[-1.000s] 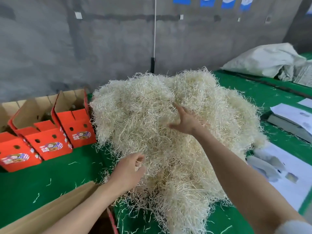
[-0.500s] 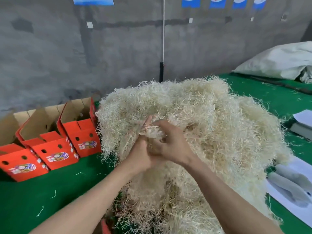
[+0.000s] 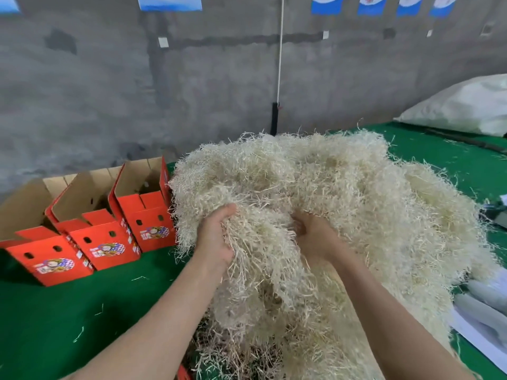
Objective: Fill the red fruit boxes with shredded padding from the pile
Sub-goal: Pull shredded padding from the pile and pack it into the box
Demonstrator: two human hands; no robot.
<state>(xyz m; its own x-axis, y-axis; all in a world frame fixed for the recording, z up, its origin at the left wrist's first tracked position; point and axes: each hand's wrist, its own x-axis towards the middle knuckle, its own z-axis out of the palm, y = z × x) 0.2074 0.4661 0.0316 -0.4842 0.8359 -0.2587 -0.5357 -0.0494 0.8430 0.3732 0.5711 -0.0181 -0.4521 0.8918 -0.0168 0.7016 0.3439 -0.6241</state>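
Observation:
A big pile of pale shredded padding (image 3: pixel 343 204) covers the middle of the green table (image 3: pixel 55 319). My left hand (image 3: pixel 215 237) grips a hanging clump at the pile's left front, thumb on top. My right hand (image 3: pixel 315 237) is dug into the pile a little to the right, its fingers buried in the shreds. Three open red fruit boxes stand in a row at the left: the nearest to the pile (image 3: pixel 149 218), the middle one (image 3: pixel 98 237) and the left one (image 3: pixel 41 256). Their flaps stand up and their insides are mostly hidden.
A grey wall with a white cord (image 3: pixel 279 64) runs behind the table. A white sack (image 3: pixel 461 105) lies at the back right. White sheets and grey foam pieces (image 3: pixel 482 311) lie at the right edge. A red box corner (image 3: pixel 183 374) shows at the bottom.
Both hands were clasped together on one tuft of the pile; now they have drawn apart, each holding into the padding. Earlier still, the right hand reached high on the pile.

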